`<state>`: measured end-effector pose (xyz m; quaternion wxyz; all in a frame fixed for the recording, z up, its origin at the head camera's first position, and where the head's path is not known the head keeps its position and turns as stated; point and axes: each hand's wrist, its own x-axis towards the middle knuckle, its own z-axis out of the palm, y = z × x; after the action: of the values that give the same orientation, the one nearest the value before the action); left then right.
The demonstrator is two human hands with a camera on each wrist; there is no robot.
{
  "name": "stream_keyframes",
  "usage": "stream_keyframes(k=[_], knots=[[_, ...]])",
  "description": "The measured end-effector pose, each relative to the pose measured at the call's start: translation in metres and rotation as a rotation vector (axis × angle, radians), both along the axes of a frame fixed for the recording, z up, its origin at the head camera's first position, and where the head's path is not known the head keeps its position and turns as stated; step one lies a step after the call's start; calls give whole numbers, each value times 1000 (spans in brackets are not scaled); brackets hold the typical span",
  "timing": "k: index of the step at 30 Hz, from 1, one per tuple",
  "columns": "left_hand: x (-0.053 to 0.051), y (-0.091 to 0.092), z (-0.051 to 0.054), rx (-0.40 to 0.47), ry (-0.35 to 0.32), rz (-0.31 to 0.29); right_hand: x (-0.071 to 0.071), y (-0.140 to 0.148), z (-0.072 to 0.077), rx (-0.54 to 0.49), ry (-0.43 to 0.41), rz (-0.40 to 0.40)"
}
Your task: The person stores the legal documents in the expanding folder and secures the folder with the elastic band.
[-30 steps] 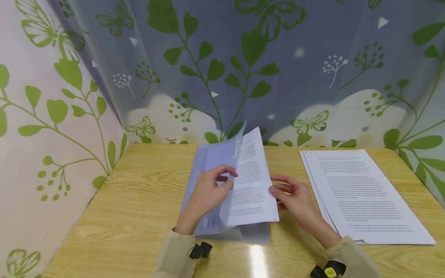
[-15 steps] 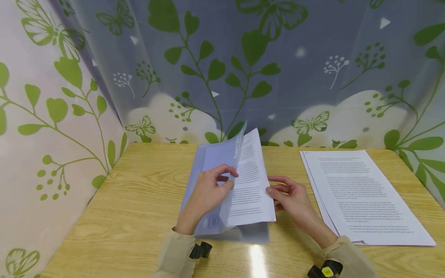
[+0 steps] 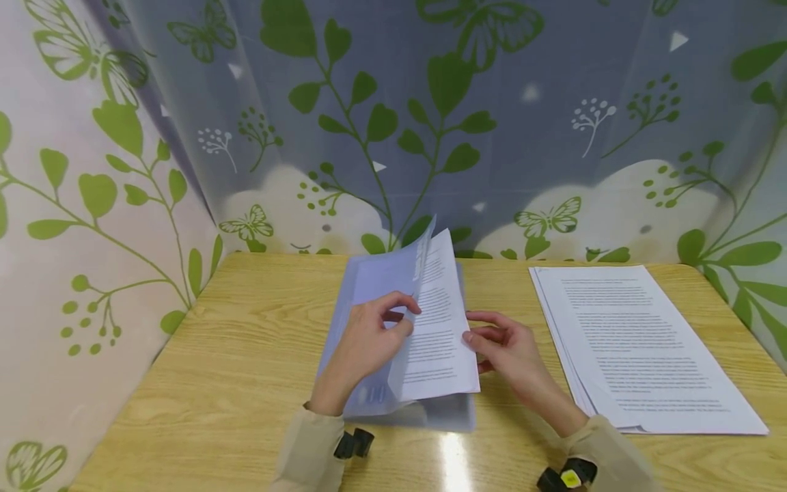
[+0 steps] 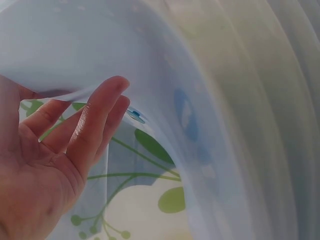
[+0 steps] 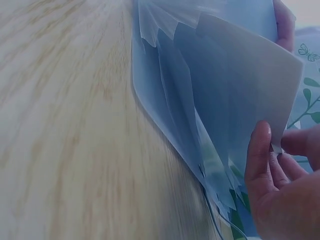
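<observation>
A translucent blue plastic document folder point(image 3: 375, 280) lies open mid-table, its front leaf lifted and curved. My left hand point(image 3: 371, 335) holds that leaf by its edge; in the left wrist view, the plastic leaf point(image 4: 100, 45) passes between thumb and fingers of the left hand point(image 4: 55, 165). Printed paper point(image 3: 433, 348) sits partly under the leaf, slightly tilted. At its right edge my right hand point(image 3: 510, 352) pinches it between thumb and fingers. The right wrist view has the right hand point(image 5: 285, 185) gripping the paper point(image 5: 250, 75), with several plastic leaves below.
A stack of printed sheets point(image 3: 639, 342) lies to the right on the wooden table point(image 3: 246, 355), near the right forearm. A patterned curtain point(image 3: 393, 102) stands behind the table and along its sides.
My right hand has moved left, sliding the paper a little further under the lifted plastic leaf. The left hand and the folder have stayed nearly in place.
</observation>
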<state>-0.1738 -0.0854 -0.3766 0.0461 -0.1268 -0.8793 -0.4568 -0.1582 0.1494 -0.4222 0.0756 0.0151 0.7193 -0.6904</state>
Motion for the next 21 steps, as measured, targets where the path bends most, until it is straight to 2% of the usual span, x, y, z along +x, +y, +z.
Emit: stream_keyframes(k=[21], knots=[[-1, -2, 1, 24, 3, -22, -1, -9, -3, 67, 25, 31]])
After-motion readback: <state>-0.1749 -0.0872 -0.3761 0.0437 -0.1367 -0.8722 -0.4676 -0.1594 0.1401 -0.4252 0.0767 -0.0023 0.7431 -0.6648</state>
